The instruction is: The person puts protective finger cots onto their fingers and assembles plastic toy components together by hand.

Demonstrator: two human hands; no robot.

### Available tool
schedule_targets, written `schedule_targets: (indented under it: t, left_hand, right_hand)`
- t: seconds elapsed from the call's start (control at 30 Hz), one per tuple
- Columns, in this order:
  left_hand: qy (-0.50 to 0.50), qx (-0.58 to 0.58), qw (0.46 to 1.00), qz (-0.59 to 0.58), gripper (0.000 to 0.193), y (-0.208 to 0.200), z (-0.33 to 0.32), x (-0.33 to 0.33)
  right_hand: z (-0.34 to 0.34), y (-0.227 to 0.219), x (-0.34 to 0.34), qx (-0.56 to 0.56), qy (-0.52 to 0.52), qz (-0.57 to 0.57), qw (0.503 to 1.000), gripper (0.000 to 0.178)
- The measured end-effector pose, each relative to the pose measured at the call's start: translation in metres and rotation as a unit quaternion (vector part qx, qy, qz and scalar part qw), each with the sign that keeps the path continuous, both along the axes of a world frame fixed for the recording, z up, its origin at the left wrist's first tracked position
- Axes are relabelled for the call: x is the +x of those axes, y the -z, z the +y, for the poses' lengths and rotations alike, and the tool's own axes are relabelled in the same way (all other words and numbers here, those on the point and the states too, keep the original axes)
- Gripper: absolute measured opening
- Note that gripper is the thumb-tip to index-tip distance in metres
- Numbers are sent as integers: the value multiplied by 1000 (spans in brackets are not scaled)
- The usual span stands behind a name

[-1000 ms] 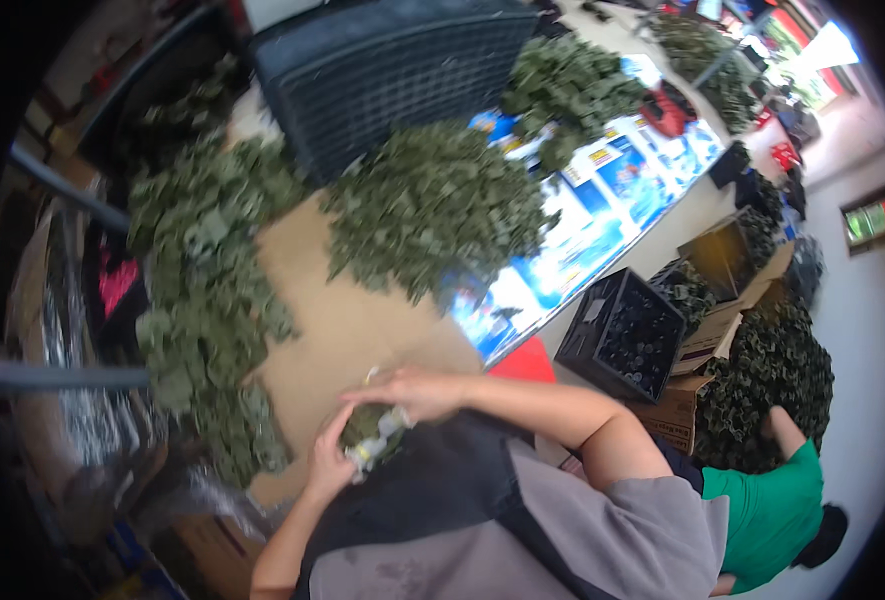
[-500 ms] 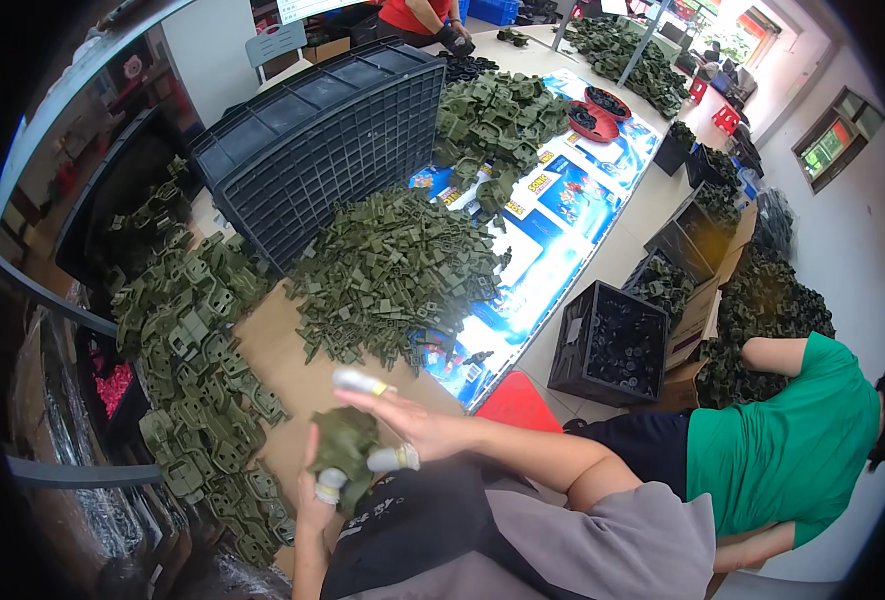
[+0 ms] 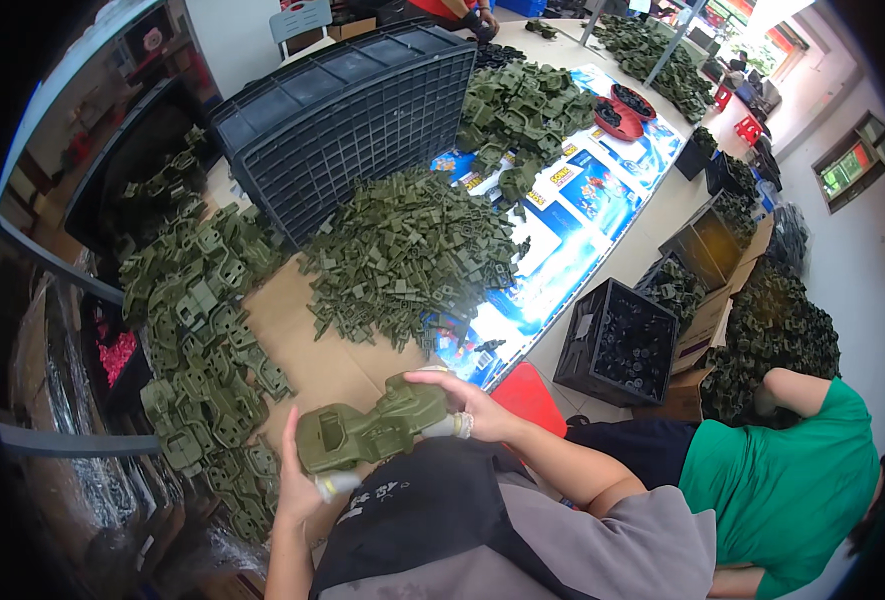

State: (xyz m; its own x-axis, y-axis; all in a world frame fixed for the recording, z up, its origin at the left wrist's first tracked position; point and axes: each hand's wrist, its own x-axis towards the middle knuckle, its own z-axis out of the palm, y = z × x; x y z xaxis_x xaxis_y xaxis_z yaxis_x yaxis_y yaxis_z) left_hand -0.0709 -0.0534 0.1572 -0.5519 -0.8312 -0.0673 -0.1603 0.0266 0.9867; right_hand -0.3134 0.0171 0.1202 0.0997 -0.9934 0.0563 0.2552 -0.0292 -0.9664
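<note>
An olive-green plastic toy vehicle body (image 3: 367, 428) is held up in front of my dark apron, lying lengthwise between my two hands. My left hand (image 3: 300, 478) grips its left end, with white tape wrapped on the thumb. At the other end my right hand (image 3: 474, 408) closes around it, its taped thumb against the near side and its fingers over the far edge. Beyond them a heap of small green plastic parts (image 3: 412, 255) lies on the brown cardboard (image 3: 282, 310). More green vehicle bodies (image 3: 202, 330) are piled along the left side.
A large black crate (image 3: 352, 130) stands tipped on its side behind the small parts. More green pieces (image 3: 522, 110) and a red container (image 3: 619, 120) lie farther back. At right, a person in a green shirt (image 3: 782, 490) bends beside a black crate of wheels (image 3: 622, 340) and a red stool (image 3: 530, 395).
The vehicle body, upright and blurred by my left hand before, has turned lengthwise. My right hand has come down onto its right end, so both hands hold it. The view has shifted slightly.
</note>
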Motion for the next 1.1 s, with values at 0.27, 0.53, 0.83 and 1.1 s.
schedule_targets:
  t: [0.27, 0.53, 0.83, 1.1]
  left_hand:
    - [-5, 37, 999, 16, 98, 31, 17, -7]
    - [-86, -21, 988, -130, 60, 98, 10, 31]
    - [-200, -53, 941, -269, 47, 98, 35, 72]
    - [-312, -32, 898, -308, 40, 116, 56, 121]
  right_hand:
    - [18, 4, -10, 65, -22, 68, 995, 64]
    - [16, 82, -138, 163, 535, -285, 779, 26]
    - [-33, 193, -335, 217, 528, -80, 817, 46]
    - [-99, 161, -350, 278, 365, 258, 850, 44]
